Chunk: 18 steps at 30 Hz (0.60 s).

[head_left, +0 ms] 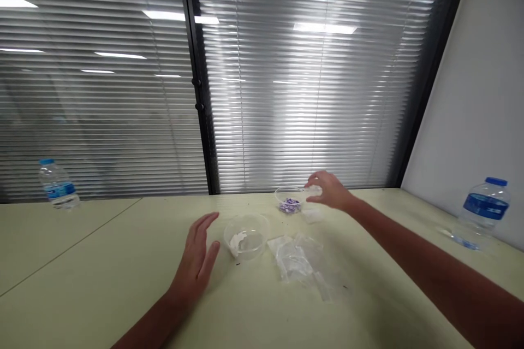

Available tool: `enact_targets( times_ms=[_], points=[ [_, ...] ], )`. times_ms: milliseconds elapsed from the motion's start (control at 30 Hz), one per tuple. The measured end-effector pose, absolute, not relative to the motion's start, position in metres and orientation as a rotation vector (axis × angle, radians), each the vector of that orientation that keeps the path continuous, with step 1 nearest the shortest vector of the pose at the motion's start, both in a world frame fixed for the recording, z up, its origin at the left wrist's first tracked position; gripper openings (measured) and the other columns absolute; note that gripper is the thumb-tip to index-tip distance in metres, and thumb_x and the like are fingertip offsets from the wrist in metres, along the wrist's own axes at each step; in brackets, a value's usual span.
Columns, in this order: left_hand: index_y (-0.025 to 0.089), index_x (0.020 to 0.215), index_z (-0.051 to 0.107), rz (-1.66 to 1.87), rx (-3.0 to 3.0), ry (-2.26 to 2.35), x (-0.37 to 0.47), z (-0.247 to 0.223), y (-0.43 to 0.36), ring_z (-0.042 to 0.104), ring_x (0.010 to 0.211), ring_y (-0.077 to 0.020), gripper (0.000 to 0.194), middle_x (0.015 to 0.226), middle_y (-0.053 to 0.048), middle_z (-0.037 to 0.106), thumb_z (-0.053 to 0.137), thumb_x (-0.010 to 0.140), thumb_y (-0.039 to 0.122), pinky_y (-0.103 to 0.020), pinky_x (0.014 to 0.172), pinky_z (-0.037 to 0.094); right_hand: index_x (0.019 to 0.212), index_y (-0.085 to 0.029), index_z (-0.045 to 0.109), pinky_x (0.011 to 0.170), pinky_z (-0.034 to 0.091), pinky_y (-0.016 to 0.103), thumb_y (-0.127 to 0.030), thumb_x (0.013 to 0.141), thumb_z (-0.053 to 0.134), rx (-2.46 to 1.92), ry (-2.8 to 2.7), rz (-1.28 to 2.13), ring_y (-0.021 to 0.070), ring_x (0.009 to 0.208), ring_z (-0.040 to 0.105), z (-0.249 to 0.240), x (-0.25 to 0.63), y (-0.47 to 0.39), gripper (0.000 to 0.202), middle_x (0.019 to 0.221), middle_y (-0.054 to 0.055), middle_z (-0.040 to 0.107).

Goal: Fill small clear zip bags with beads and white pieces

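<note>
My left hand (196, 261) is open over the pale table (123, 278), fingers apart, just left of a clear round bowl (248, 255). White material (237, 242) lies inside that bowl. Farther back, my right hand (329, 191) curls its thumb and fingers around a small clear container (314, 191), whose details are hard to make out. Beside it on the left stands a clear bowl with purple and white bits (290, 206). Crumpled clear plastic bags (295, 259) lie between my forearms, right of the nearer bowl.
A water bottle with a blue cap (60, 188) stands at the far left, and another bottle (485, 207) is at the right by the white wall (483, 98). A small clear packet (313, 216) lies below my right hand. Window blinds (311, 92) rise behind the table.
</note>
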<state>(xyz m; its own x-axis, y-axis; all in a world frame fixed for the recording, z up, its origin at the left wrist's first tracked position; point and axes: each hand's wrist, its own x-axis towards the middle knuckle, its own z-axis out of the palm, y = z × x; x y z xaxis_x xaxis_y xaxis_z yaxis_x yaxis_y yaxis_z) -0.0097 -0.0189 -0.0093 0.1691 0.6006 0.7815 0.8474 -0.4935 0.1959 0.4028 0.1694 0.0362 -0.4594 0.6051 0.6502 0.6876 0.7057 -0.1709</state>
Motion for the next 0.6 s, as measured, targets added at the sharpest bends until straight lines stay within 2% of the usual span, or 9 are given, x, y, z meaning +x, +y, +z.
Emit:
enact_targets(
  times_ms=[100,200,300,333,433,600],
  points=[
    [0.027,0.158,0.028,-1.352,-2.106,-1.345,-0.015,-0.010,-0.018,0.033,0.147,-0.0292,0.051,0.156,-0.011,0.035,0.031,0.108,0.039,-0.054,0.124,0.029,0.114,-0.021,0.072,0.116,0.022,0.054,-0.028,0.074,0.087,-1.033,-2.346,-0.316,0.0400,0.134,0.041,0.082,0.383,0.205,0.043,0.134,0.014,0.058],
    [0.027,0.157,0.030,-1.362,-2.086,-1.398,-0.023,-0.011,-0.012,0.034,0.146,-0.0296,0.050,0.155,-0.012,0.037,0.032,0.108,0.040,-0.054,0.123,0.030,0.116,-0.016,0.071,0.117,0.020,0.055,-0.022,0.075,0.085,-1.084,-2.508,-0.410,0.0393,0.138,0.038,0.096,0.351,0.227,0.044,0.136,0.016,0.057],
    [0.027,0.155,0.032,-1.403,-2.050,-1.463,-0.028,-0.014,-0.005,0.037,0.143,-0.0293,0.049,0.152,-0.012,0.039,0.034,0.108,0.041,-0.054,0.122,0.034,0.103,-0.015,0.071,0.116,0.029,0.051,-0.031,0.084,0.079,-1.146,-2.706,-0.404,0.0291,0.129,0.050,0.088,0.321,0.237,0.026,0.122,0.010,0.065],
    [0.027,0.154,0.033,-1.413,-2.048,-1.480,-0.029,-0.014,-0.003,0.039,0.142,-0.0292,0.049,0.152,-0.012,0.040,0.035,0.108,0.042,-0.054,0.121,0.034,0.102,-0.015,0.071,0.115,0.032,0.051,-0.034,0.087,0.077,-1.184,-2.744,-0.397,0.0278,0.125,0.053,0.084,0.313,0.239,0.025,0.119,0.010,0.066],
    [0.028,0.153,0.034,-1.419,-2.070,-1.534,-0.026,-0.015,-0.001,0.041,0.140,-0.0285,0.048,0.151,-0.011,0.040,0.037,0.107,0.043,-0.053,0.119,0.037,0.105,-0.015,0.070,0.108,0.041,0.050,-0.042,0.090,0.075,-1.342,-2.781,-0.346,0.0266,0.117,0.059,0.079,0.301,0.247,0.031,0.115,0.010,0.067],
    [0.028,0.151,0.038,-1.400,-2.099,-1.552,-0.021,-0.014,-0.001,0.045,0.137,-0.0282,0.047,0.150,-0.011,0.042,0.041,0.106,0.044,-0.049,0.113,0.045,0.099,-0.012,0.070,0.090,0.054,0.041,-0.053,0.091,0.072,-1.613,-2.664,-0.120,0.0212,0.092,0.066,0.085,0.299,0.265,0.042,0.096,0.007,0.069]
  ],
)
